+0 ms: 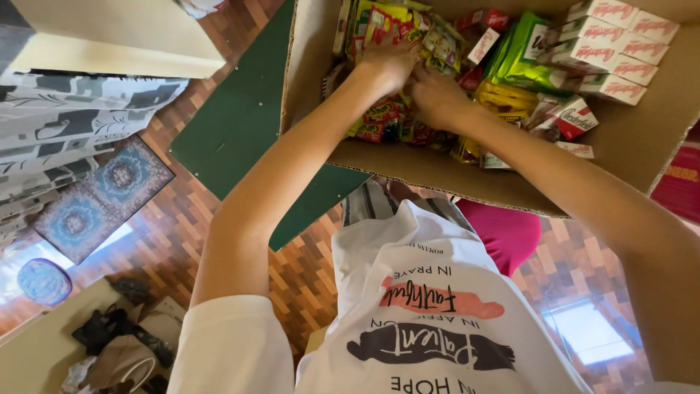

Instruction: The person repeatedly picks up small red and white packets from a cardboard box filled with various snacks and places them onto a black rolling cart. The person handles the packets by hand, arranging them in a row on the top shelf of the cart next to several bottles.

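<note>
Both hands are sunk into the cardboard box (321, 66), working at the same spot among the small goods. Her left hand (386, 64) has its fingers curled down onto a cluster of yellow-and-red snack sachets (430, 44) near the box's back-left corner; it seems to be pinching them, though the fingertips are buried and I cannot tell how firm the hold is. Her right hand (436, 96) sits just beside it, knuckles up, fingers folded around what looks like the lower end of the same bunch of packets; whether it truly grips is also hidden. The two hands touch or nearly touch.

The sachets lie directly under and just ahead of the fingers, their strip running from the near wall towards the far wall of the box, so the left hand is the nearer one to the upper end. More red-and-yellow sachets (383, 120) lie below the wrists. To the right sit yellow packets (507, 98), green foil bags (525, 55) and a stack of white-and-red cartons (616, 44).

The box rests on a green board (233, 124) above a parquet floor (306, 277), with a patterned rug (102, 197) off to the left.
</note>
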